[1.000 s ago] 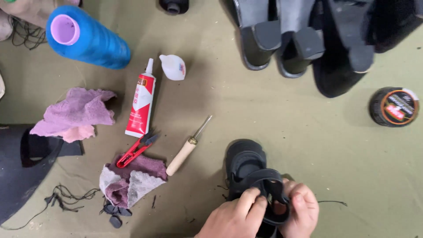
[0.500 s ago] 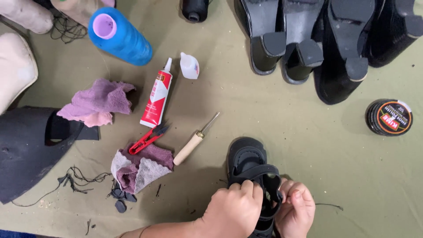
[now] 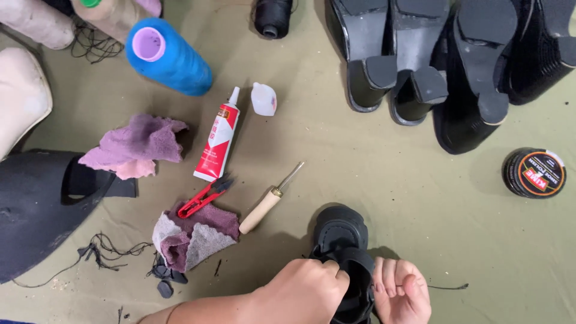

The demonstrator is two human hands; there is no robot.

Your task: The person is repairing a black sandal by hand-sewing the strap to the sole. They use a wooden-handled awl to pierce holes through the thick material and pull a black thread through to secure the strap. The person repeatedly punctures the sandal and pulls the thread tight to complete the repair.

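A small black shoe (image 3: 343,240) is held at the near edge of the cloth (image 3: 384,180), gripped by the left hand (image 3: 303,294) and the curled right hand (image 3: 401,291). An awl (image 3: 264,207) is seen just beside it, red snips (image 3: 204,197) farther left.

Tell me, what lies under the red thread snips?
The red thread snips lie partly on a maroon and grey cloth. Below is the olive mat; anything beneath the cloth is hidden.
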